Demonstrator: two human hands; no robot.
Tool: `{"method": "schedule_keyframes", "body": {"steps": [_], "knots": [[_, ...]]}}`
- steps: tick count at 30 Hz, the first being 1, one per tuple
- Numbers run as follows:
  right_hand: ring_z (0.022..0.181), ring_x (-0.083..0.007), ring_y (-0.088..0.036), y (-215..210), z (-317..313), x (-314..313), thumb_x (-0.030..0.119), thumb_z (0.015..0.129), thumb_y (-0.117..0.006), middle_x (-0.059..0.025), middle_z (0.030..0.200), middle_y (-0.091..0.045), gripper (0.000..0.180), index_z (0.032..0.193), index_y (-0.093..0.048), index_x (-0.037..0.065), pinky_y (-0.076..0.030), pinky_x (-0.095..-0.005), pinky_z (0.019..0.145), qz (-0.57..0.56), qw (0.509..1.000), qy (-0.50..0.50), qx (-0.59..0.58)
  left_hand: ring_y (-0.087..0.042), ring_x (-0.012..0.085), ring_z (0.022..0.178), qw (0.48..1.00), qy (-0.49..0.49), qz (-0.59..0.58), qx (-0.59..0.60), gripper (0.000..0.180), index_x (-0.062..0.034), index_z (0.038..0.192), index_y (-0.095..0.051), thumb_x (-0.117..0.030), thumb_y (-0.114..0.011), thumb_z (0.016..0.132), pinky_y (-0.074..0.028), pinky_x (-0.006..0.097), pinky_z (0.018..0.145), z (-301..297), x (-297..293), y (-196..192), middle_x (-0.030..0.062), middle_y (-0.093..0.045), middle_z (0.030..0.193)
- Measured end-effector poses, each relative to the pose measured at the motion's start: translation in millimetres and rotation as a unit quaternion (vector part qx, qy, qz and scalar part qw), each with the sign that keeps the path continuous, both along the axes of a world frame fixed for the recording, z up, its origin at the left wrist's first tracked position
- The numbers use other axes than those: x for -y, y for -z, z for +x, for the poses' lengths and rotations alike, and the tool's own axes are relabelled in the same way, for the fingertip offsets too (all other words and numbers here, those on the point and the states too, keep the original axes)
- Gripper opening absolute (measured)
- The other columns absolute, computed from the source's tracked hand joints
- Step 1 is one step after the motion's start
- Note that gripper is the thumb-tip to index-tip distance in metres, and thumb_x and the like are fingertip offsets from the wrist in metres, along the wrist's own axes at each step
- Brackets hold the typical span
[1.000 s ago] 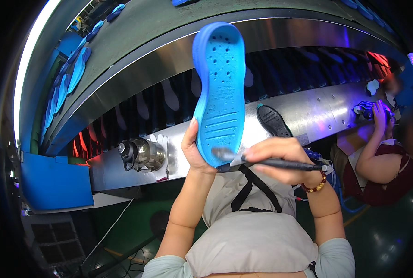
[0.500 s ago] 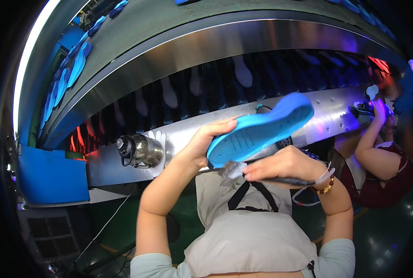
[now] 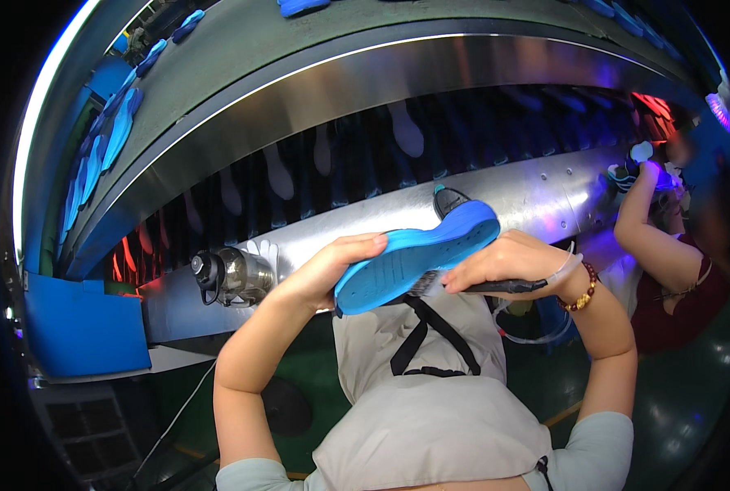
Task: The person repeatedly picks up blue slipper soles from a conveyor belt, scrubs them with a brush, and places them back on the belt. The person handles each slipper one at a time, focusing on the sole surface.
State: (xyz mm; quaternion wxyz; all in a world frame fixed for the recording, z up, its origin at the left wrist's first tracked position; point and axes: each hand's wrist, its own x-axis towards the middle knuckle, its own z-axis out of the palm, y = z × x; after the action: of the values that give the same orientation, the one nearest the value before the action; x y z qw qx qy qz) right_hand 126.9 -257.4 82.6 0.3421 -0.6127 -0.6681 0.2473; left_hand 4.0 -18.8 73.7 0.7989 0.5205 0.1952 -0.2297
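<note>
A blue shoe sole (image 3: 398,266) is tilted in front of me, its perforated face turned toward my body. My left hand (image 3: 336,266) grips its left end, thumb along the upper edge. My right hand (image 3: 512,263) is closed on the dark handle of a brush (image 3: 496,286). The brush's pale bristles lie against the lower edge of the sole, near its middle. Behind the sole's right end, a dark shoe-shaped piece (image 3: 449,200) rests on the metal ledge (image 3: 299,244).
On the ledge to the left stands a bottle (image 3: 230,277) with a black cap. Above runs a curved conveyor belt (image 3: 242,61) with more blue soles (image 3: 119,131). A blue box (image 3: 83,315) sits at far left. To the right, another person's arm (image 3: 651,217) is at work.
The sole has moved left and down, and its right end has dropped. The brush has slid from the sole's left end toward its middle. The dark shoe-shaped piece now shows more.
</note>
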Motion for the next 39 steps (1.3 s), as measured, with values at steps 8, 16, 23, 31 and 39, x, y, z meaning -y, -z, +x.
{"method": "schedule_keyframes", "body": {"steps": [8,16,23,31,39], "knots": [[0.055,-0.0075,-0.057,35,-7,-9,0.005,0.080,-0.061,-0.0072,0.076,-0.065,0.018,0.096,-0.066,-0.002,-0.047,-0.0195,0.050,-0.020,0.911,0.230,-0.341,-0.051,0.0367,0.108,0.933,-0.100,-0.347,0.014,0.057,-0.0040,0.134,-0.031,-0.039,-0.040,0.090,-0.047,0.049,0.086,-8,22,63,0.0210,-0.044,0.128],[0.051,-0.0077,-0.053,108,-8,-26,0.009,0.083,-0.059,-0.0061,0.077,-0.063,0.016,0.094,-0.064,-0.002,-0.043,-0.0199,0.044,0.162,0.774,0.522,-0.320,-0.051,0.0415,0.106,0.918,-0.185,-0.350,-0.009,0.056,-0.0048,0.133,-0.032,-0.036,-0.045,0.088,-0.045,0.057,0.084,-16,26,95,0.0228,-0.043,0.126],[0.044,-0.0107,-0.053,66,-37,-1,0.004,0.080,-0.058,-0.0179,0.089,-0.065,0.017,0.094,-0.063,-0.005,-0.043,-0.0193,0.043,0.167,0.850,0.303,-0.397,-0.054,0.0316,0.107,0.947,-0.210,-0.221,0.103,0.060,0.0011,0.131,-0.034,-0.034,-0.051,0.085,-0.046,0.046,0.088,-33,-9,71,0.0195,-0.049,0.124],[0.050,-0.0114,-0.054,98,-31,34,0.009,0.087,-0.053,-0.0238,0.102,-0.061,0.021,0.100,-0.058,-0.006,-0.045,-0.0203,0.048,0.260,0.680,0.409,-0.551,-0.032,0.0431,0.125,0.790,-0.262,-0.271,0.485,0.066,0.0046,0.135,-0.022,-0.042,-0.031,0.091,-0.028,0.058,0.101,27,-117,-58,0.0232,-0.031,0.136],[0.100,-0.0276,-0.057,115,-2,39,0.017,0.089,-0.047,-0.0175,0.106,-0.061,0.029,0.104,-0.058,-0.006,-0.040,-0.0333,0.092,0.211,0.805,0.511,-0.216,-0.030,0.0296,0.129,0.800,-0.381,-0.210,0.413,0.056,0.0050,0.135,-0.024,-0.027,-0.040,0.092,-0.023,0.041,0.109,78,-89,-74,0.0205,-0.030,0.139]]}}
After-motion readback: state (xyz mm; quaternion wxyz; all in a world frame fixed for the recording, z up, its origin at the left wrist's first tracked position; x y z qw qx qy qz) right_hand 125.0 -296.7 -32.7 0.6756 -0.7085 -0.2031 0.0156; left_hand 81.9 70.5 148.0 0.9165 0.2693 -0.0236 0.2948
